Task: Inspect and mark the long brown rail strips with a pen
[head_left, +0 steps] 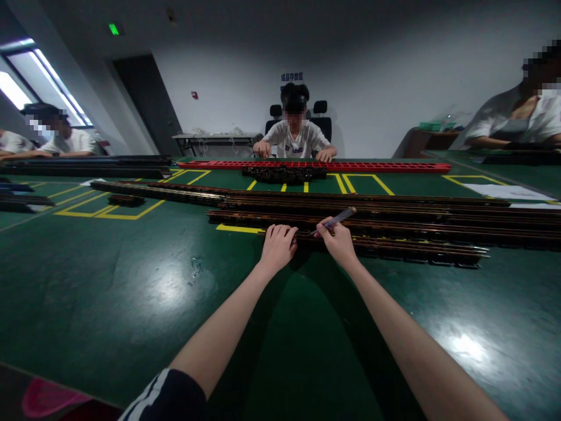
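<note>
"What does the camera show you from there?"

"I see the green desk (109, 280) and, along it, the nearest dark strip (394, 248), its long axis running left to right."

"Which hand is nearer?"

"The left hand (279, 248): its fingers curl over the strip's left end, but I can't tell how firmly. The right hand (337, 241) has its grip closed around a screwdriver (344, 216), tip slanting left and near toward the strip, which stretches off rightward."

"Any writing?"

"The far wall sign (291, 76) reads 成品存放区. I can read no brand."
</note>
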Tool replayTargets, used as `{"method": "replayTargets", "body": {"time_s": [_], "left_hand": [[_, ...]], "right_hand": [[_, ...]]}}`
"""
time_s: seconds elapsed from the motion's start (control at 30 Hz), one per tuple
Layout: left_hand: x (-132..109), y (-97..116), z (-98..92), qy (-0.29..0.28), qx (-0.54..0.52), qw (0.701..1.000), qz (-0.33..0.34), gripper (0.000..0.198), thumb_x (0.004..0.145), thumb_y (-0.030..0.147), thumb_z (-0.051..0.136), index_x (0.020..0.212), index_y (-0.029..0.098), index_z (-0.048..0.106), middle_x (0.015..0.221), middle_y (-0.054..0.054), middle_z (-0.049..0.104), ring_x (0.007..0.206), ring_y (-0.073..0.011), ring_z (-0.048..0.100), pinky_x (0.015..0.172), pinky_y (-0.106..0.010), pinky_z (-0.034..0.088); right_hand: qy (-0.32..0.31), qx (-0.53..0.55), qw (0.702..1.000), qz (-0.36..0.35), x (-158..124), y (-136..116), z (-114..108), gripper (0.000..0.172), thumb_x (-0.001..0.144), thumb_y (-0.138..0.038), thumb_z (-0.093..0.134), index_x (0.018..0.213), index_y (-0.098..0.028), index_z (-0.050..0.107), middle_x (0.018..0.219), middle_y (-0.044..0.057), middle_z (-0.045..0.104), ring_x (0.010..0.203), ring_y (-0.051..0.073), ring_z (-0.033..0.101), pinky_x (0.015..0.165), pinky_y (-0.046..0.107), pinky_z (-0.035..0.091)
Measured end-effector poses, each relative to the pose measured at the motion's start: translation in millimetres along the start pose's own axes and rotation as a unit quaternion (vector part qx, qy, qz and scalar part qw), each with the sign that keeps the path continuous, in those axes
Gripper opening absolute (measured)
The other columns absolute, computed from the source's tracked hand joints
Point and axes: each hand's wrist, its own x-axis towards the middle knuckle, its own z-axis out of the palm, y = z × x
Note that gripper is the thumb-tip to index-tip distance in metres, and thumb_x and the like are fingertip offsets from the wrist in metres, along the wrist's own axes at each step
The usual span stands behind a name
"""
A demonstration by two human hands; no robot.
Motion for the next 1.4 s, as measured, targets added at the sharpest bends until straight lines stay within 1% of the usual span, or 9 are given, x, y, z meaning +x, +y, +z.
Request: {"method": "replayTargets", "body": {"time_s": [0.13,0.37,0.6,0.97,1.13,1.3,1.4], "left_hand": [[0.1,0.7,-0.8,-0.005,-0.003,1.0,-0.001,0.032,0.089,0.021,0.047,0.12,0.019,0.056,0.116,-0.009,0.063,0.114,-0.024,0.053,0.106,-0.045,0.033],[0.3,1.4,-1.8,-0.01,-0.002,1.0,0.001,0.033,0.089,0.019,0.047,0.121,0.019,0.057,0.117,-0.008,0.063,0.114,-0.0238,0.053,0.107,-0.045,0.032],[-0.3,1.7,-2.7,-0.004,-0.002,1.0,-0.005,0.035,0.089,0.015,0.043,0.12,0.018,0.058,0.116,-0.009,0.064,0.114,-0.0236,0.054,0.107,-0.045,0.033],[-1.2,2.3,-4.9,-0.011,0.002,1.0,-0.006,0.047,0.08,0.004,0.043,0.123,0.018,0.056,0.12,-0.01,0.062,0.118,-0.0245,0.052,0.108,-0.046,0.034],[-1.2,1.2,-3.5,-0.011,0.003,1.0,-0.009,0.051,0.078,-0.001,0.04,0.123,0.017,0.057,0.119,-0.009,0.063,0.117,-0.0238,0.052,0.109,-0.045,0.033],[-0.5,0.6,-1.3,-0.005,-0.001,1.0,-0.02,0.054,0.078,-0.003,0.036,0.12,0.02,0.059,0.117,-0.007,0.064,0.116,-0.0228,0.054,0.108,-0.046,0.034],[-0.3,-0.2,-1.2,-0.009,-0.007,1.0,-0.016,0.055,0.076,-0.003,0.038,0.121,0.02,0.058,0.117,-0.009,0.064,0.117,-0.0234,0.054,0.108,-0.048,0.035]], "right_hand": [[0.014,0.0,1.0,0.005,0.6,0.7,-1.7,0.02,0.082,-0.039,0.051,0.072,-0.022,0.055,0.062,0.005,0.068,0.064,0.023,0.066,0.068,0.034,0.05],[0.024,-0.005,1.0,0.004,0.7,2.6,-2.4,0.02,0.08,-0.04,0.051,0.072,-0.022,0.054,0.06,0.005,0.066,0.063,0.023,0.066,0.067,0.034,0.05],[0.016,-0.022,1.0,-0.01,-0.2,1.4,-1.9,0.018,0.081,-0.038,0.05,0.072,-0.022,0.055,0.062,0.006,0.068,0.066,0.023,0.067,0.07,0.035,0.05],[0.005,-0.008,1.0,0.005,0.0,3.4,-1.9,0.018,0.08,-0.038,0.052,0.072,-0.022,0.055,0.062,0.004,0.068,0.065,0.023,0.066,0.069,0.034,0.05],[0.013,-0.012,1.0,0.008,-0.2,2.7,-3.3,0.019,0.08,-0.037,0.051,0.072,-0.022,0.056,0.061,0.005,0.067,0.063,0.022,0.065,0.067,0.033,0.049],[0.038,-0.021,0.999,0.005,0.7,4.3,-4.6,0.022,0.081,-0.04,0.05,0.071,-0.021,0.055,0.058,0.004,0.065,0.058,0.021,0.063,0.063,0.032,0.048],[0.037,-0.02,0.999,0.002,1.0,4.0,-4.4,0.024,0.082,-0.042,0.049,0.071,-0.022,0.055,0.058,0.004,0.065,0.058,0.021,0.063,0.063,0.032,0.048]]}}
